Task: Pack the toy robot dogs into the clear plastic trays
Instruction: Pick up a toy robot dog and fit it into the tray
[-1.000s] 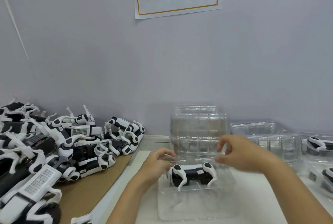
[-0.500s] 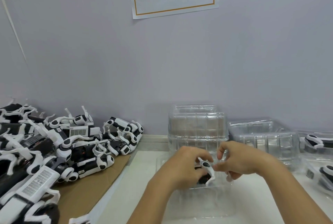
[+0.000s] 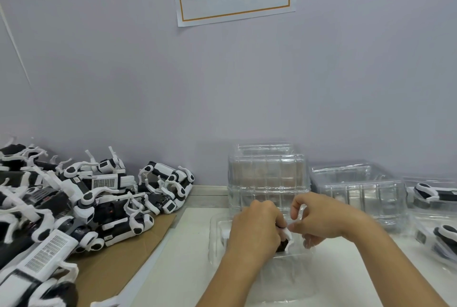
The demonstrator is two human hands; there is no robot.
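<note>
The toy robot dog [image 3: 284, 240] lies in the near clear plastic tray [image 3: 217, 232], mostly hidden under the left hand [image 3: 257, 230], which covers and grips it. The right hand [image 3: 319, 217] pinches its white leg from the right. I cannot tell its long axis.

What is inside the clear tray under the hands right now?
One toy dog, mostly covered by the left hand; only a black and white bit shows. The right hand pinches its white leg. The tray floor beneath is hidden.

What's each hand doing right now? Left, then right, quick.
Left hand: curled over the dog in the tray, holding it.
Right hand: pinching the dog's white leg.
</note>
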